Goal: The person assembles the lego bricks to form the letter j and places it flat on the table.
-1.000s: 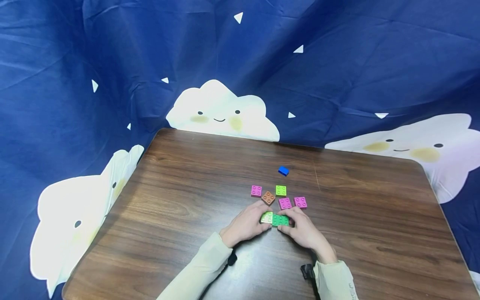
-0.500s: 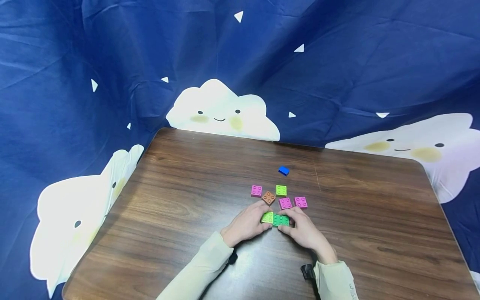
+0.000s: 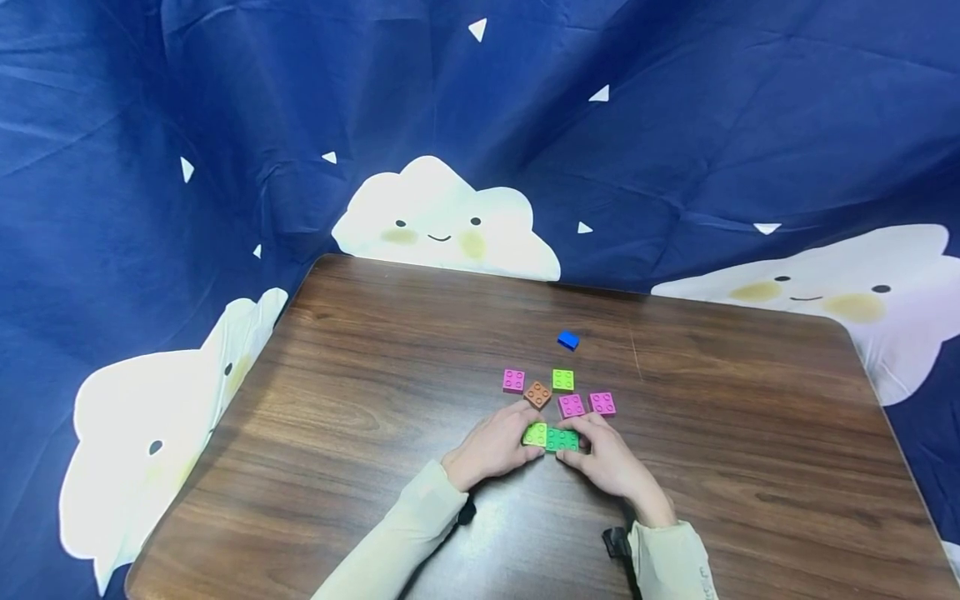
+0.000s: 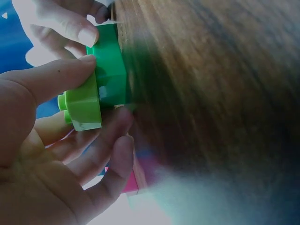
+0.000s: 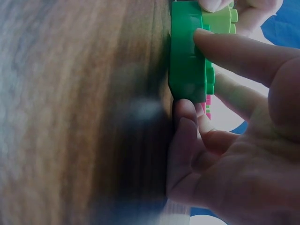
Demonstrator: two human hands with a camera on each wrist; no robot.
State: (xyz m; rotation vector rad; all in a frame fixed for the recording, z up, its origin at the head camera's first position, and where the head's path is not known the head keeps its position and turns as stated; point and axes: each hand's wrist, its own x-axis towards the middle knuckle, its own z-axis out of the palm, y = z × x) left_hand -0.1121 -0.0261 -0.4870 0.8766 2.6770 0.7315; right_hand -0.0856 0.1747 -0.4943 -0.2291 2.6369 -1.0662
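Observation:
My left hand (image 3: 491, 447) pinches a lime toy building brick (image 3: 536, 434) between thumb and fingers. In the left wrist view the lime brick (image 4: 85, 107) sits on top of one end of a longer green brick (image 4: 111, 68). From the right, my right hand (image 3: 611, 461) grips that green brick (image 3: 564, 440), its thumb along the near side. The right wrist view shows bare studs on the near part of the green brick (image 5: 187, 58), with the lime brick (image 5: 219, 21) at its far end. Whether the two are fully pressed together cannot be seen.
Beyond the hands lie a brown brick (image 3: 537, 394), a pink brick (image 3: 513, 381), another lime brick (image 3: 563, 380) and two more pink bricks, one of them (image 3: 602, 403) rightmost. A blue brick (image 3: 568, 340) lies farthest back on the wooden table (image 3: 360, 367). A blue curtain (image 3: 405, 83) hangs behind.

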